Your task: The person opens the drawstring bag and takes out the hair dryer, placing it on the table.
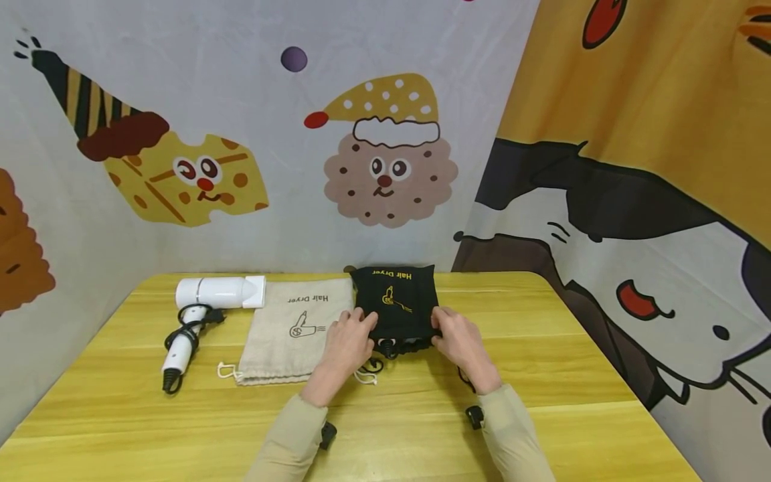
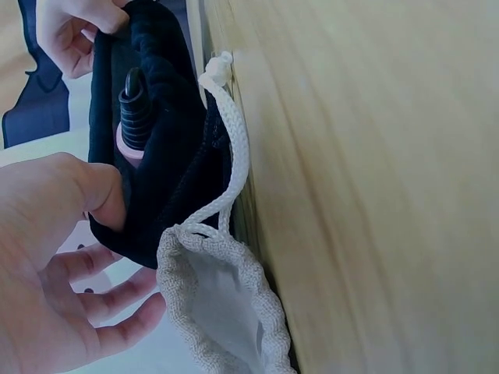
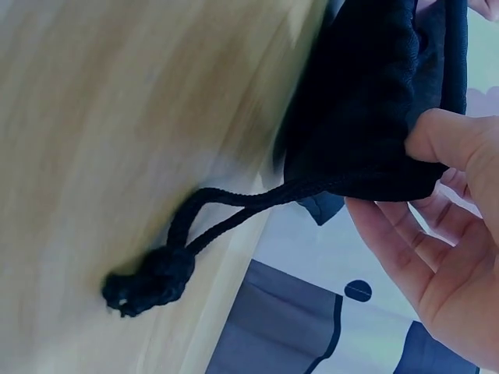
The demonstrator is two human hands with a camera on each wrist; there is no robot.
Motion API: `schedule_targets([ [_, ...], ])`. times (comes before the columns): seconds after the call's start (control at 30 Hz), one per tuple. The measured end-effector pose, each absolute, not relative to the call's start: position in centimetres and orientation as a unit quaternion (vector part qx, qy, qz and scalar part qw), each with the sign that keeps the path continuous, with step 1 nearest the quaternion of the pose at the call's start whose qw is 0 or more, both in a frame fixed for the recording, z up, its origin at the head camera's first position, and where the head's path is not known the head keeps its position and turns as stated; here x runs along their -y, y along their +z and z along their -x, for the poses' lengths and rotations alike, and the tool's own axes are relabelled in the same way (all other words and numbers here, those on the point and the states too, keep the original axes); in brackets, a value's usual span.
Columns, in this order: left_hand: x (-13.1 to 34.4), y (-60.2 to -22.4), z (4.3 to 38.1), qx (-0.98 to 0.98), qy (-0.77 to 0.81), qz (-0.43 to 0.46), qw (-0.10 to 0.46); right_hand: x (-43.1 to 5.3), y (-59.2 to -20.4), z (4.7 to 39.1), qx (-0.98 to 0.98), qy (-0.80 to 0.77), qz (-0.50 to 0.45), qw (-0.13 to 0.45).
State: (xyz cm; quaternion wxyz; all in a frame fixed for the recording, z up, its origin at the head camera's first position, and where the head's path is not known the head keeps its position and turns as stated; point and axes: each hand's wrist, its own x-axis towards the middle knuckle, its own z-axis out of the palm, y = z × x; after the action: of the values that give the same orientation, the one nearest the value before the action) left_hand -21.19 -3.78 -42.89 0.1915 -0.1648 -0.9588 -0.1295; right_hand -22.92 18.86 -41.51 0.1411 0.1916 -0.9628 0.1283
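Observation:
A black cloth drawstring bag point(image 1: 415, 314) printed "Hair Dryer" lies at the table's far side, its mouth toward me. My left hand point(image 1: 351, 343) pinches the mouth's left edge, thumb point(image 2: 109, 199) inside the rim in the left wrist view. At the opposite edge, my right hand point(image 1: 460, 340) grips the rim between thumb and fingers. Inside the open mouth shows a ribbed black cord end point(image 2: 135, 121) on a pale pinkish handle; the bag hides the rest. A knotted black drawstring point(image 3: 152, 280) trails from the bag's right side onto the table.
Left of the black bag lies a beige drawstring bag point(image 1: 274, 345), flat, with white cords point(image 2: 238, 148). A white hair dryer point(image 1: 219, 292) with its black cord wound round the handle lies farther left, its nozzle by the beige bag. A cartoon-printed curtain point(image 1: 241, 80) hangs behind the wooden table point(image 1: 542, 415).

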Motion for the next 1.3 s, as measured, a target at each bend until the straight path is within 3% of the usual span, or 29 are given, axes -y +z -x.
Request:
schedule_targets([
  [0.3, 4.2, -43.0, 21.3, 0.958, -0.123, 0.158, 0.206, -19.4, -41.3, 23.0, 0.970, 0.125, -0.172, 0.115],
  [0.93, 4.9, -42.9, 21.2, 0.960, -0.150, 0.172, 0.164, -20.6, -41.1, 23.1, 0.977, 0.128, -0.157, 0.064],
  [1.3, 5.2, -42.4, 20.9, 0.952, -0.161, 0.186, 0.179, -19.3, -39.6, 21.8, 0.968, 0.141, -0.208, 0.012],
])
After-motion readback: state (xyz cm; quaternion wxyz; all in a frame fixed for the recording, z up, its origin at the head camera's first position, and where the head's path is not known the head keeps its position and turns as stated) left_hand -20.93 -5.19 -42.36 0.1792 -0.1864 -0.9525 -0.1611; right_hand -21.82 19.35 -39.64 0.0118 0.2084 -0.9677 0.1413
